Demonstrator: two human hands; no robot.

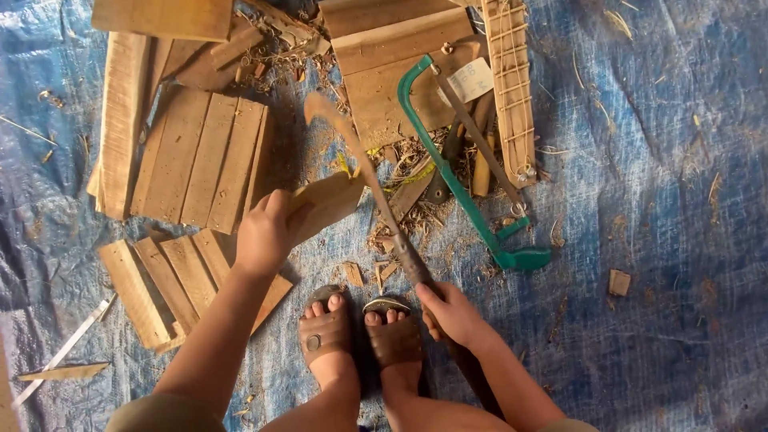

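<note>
My left hand grips a short flat piece of wood, holding it up over the blue tarp. Gripped at its dark handle by my right hand is a long curved blade. The blade rises toward the upper left and crosses just beside the right edge of the wood piece. Both of my feet, in brown sandals, stand between my arms.
A green-framed hacksaw lies right of the blade. Several wooden slats and boards lie at left and top. A narrow ladder-like wooden strip lies at upper right. Shavings and chips litter the tarp.
</note>
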